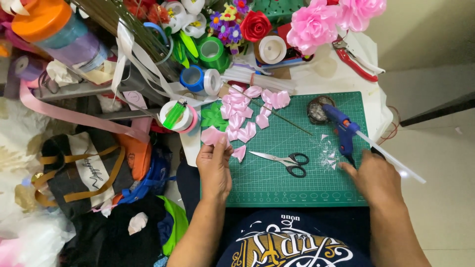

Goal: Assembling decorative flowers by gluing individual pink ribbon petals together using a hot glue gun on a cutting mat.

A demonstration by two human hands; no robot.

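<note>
Two hands low | left hand fingers pinch pink petal | right hand beside glue gun

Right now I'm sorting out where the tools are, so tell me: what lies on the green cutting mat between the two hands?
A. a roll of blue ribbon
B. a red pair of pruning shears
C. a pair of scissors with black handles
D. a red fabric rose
C: the scissors with black handles lie on the green cutting mat, between the left hand, which holds a pink petal, and the right hand by the blue glue gun.
</note>
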